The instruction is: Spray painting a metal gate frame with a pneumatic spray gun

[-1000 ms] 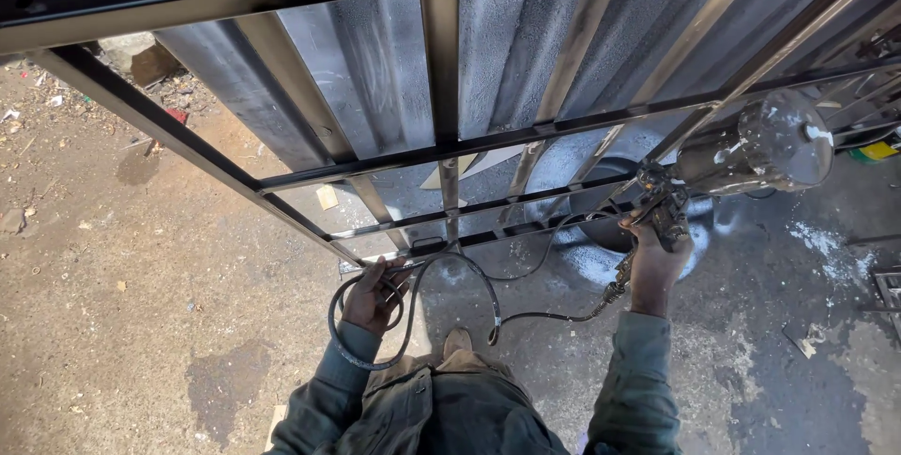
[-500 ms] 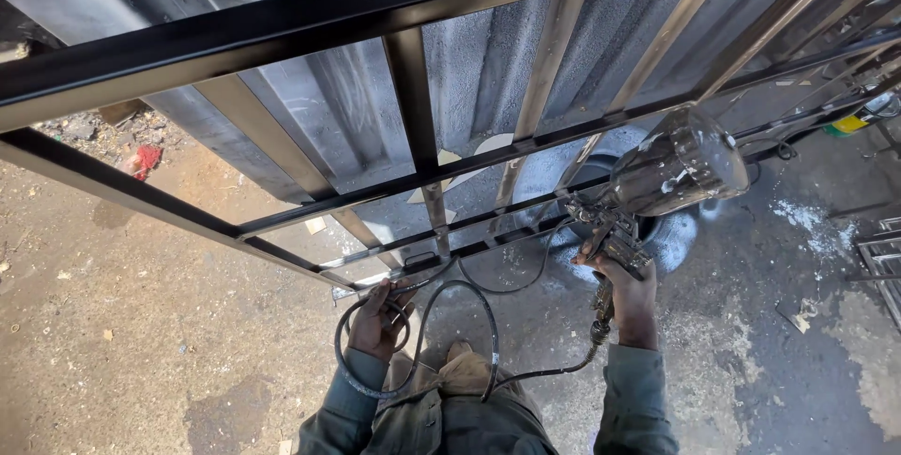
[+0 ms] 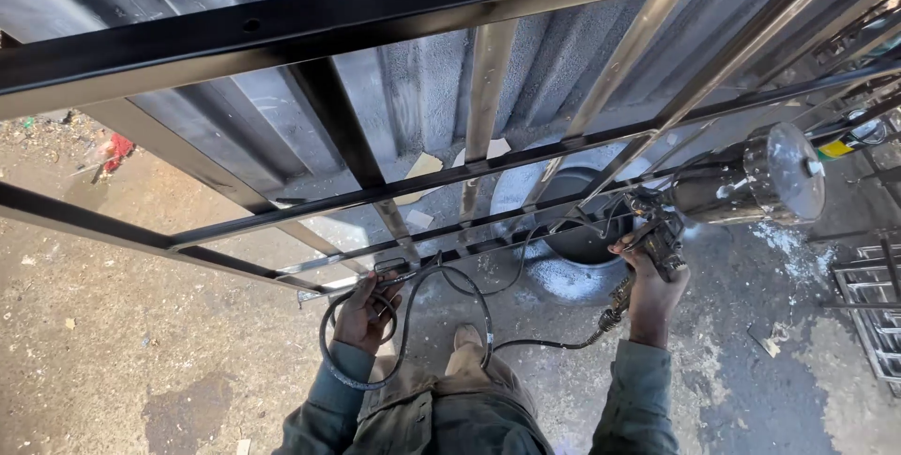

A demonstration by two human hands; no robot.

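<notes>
My right hand grips the handle of a paint spray gun whose metal cup lies on its side, lid toward the right. A black air hose runs from the gun's base, loops in front of me and ends in coils held in my left hand. Both hands are just below the lower rails of a large metal frame. Some of its bars are black, others bare shiny metal. My shoe shows between the hands.
Corrugated metal sheeting stands behind the frame. A dark bucket sits on the paint-stained ground beyond the gun. Metal grilles lie at the right edge. The dirt ground at left has scattered debris and a red scrap.
The view has tilted down and closer to the frame. My right hand swung the spray gun so its cup now points right. My left hand keeps hold of the coiled hose.
</notes>
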